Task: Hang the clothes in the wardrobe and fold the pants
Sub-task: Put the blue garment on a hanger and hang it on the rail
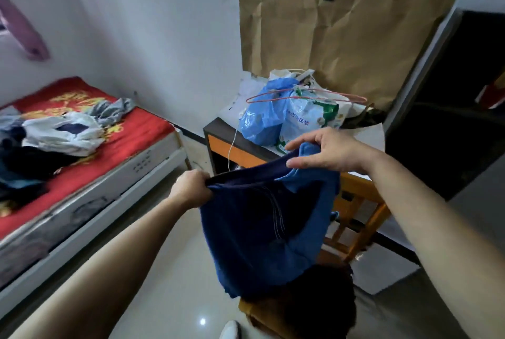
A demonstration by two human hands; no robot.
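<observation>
A dark blue garment (262, 229) with a lighter blue side hangs in the air in front of me. My left hand (191, 188) is clenched on its upper left edge. At the upper right edge, my right hand (328, 151) pinches the cloth between thumb and fingers. A pink wire hanger (306, 95) lies on top of the bags on the side table. More clothes (54, 134) lie in a heap on the red-covered bed (131, 131) at the left. The wardrobe's dark opening (451, 109) is at the right.
A small orange and black table (218, 134) holds blue and white plastic bags (273, 117), with brown paper (341, 35) taped on the wall behind. A wooden chair (363, 215) with dark cloth on its seat stands below the garment. The tiled floor (164, 270) lies between bed and chair.
</observation>
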